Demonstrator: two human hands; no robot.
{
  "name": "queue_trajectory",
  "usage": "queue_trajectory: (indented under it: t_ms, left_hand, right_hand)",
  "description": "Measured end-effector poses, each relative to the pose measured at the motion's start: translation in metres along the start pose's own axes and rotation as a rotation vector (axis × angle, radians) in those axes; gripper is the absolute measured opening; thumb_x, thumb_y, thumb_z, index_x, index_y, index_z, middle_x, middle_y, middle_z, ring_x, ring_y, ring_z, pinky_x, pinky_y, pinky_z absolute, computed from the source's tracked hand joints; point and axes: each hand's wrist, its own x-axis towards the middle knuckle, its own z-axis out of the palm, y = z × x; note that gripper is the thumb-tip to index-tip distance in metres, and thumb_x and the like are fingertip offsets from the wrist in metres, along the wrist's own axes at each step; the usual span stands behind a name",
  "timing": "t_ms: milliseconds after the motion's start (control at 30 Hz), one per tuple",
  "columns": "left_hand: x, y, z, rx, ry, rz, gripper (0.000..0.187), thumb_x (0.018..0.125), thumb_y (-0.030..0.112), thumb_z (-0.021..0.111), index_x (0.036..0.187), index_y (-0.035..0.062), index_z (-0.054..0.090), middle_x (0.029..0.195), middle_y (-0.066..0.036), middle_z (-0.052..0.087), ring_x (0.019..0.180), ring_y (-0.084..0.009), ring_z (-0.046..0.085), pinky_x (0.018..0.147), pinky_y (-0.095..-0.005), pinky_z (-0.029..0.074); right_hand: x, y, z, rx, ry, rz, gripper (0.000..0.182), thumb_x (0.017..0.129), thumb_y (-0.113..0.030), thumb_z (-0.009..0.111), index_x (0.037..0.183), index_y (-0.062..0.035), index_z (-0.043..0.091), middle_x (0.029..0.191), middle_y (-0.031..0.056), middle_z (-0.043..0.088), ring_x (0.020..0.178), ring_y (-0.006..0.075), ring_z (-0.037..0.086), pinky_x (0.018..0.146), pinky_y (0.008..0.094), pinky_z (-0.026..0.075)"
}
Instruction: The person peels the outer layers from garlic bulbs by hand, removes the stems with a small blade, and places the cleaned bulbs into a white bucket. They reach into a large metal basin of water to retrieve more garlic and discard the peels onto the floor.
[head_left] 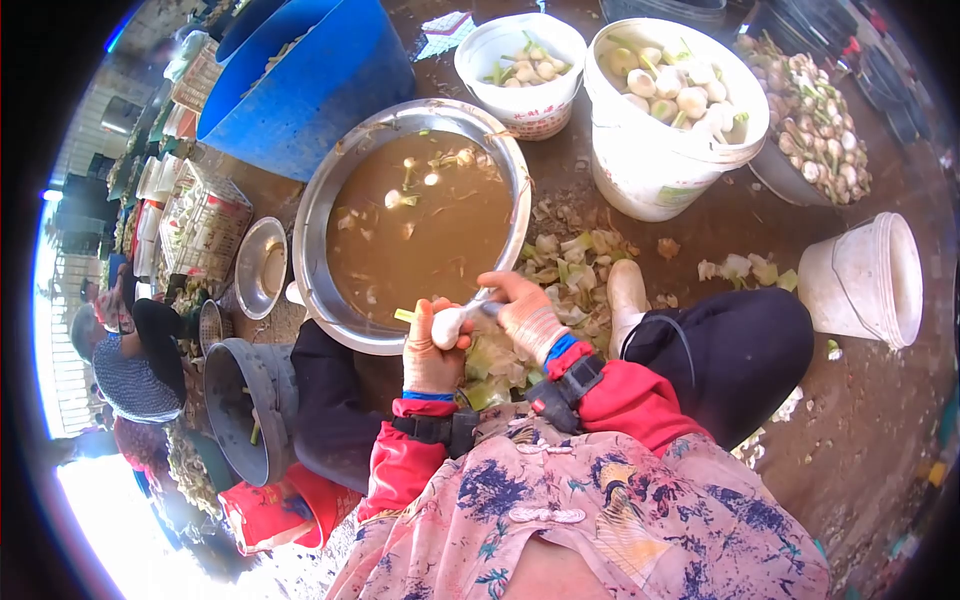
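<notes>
A white bulb with a short green stem sits in my left hand, whose gloved fingers wrap round it over the near rim of the metal basin. My right hand, also gloved, is just to the right, its fingers closed on a small metallic tool at the bulb's side; the tool's shape is partly hidden. The wide metal basin holds brown water with a few bulbs and scraps floating in it. Peeled leaves lie on the ground beyond my right hand.
Bulbs fill a large white bucket and a smaller one. A blue tub stands at the upper left, a grey bucket at the left, a white pail at the right. Another person sits at far left.
</notes>
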Motion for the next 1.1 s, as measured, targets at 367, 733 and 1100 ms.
queue_trajectory:
  t_ms: [367,733,1100]
  left_hand:
    - [-0.009,0.015,0.003,0.228,-0.067,0.139,0.044,0.087,0.03,0.069,0.123,0.0096,0.053,0.123,-0.007,0.055,0.102,-0.0207,0.059,0.085,-0.034,0.051]
    - [0.002,0.005,0.006,-0.202,-0.116,0.122,0.027,0.092,0.025,0.061,0.109,0.0039,0.056,0.116,-0.016,0.059,0.107,-0.0323,0.06,0.096,-0.0458,0.05]
    - [0.044,0.007,0.003,-0.368,0.148,-0.101,0.04,0.099,0.043,0.043,0.102,0.0052,0.054,0.105,-0.014,0.059,0.099,-0.0337,0.058,0.082,-0.0514,0.053]
  right_hand:
    - [-0.004,-0.02,0.003,-0.114,-0.088,0.054,0.048,0.079,0.005,0.051,0.124,-0.0068,0.06,0.105,0.0074,0.068,0.087,0.0133,0.062,0.075,0.0257,0.049]
    - [0.009,-0.014,0.007,0.298,0.097,0.121,0.038,0.088,0.0,0.055,0.126,-0.0086,0.057,0.102,0.008,0.063,0.079,0.0122,0.06,0.065,0.0263,0.052]
    - [0.005,0.009,-0.011,-0.268,0.005,0.161,0.054,0.07,0.01,0.045,0.118,-0.0062,0.064,0.11,0.0111,0.067,0.096,0.0174,0.062,0.084,0.0276,0.048]
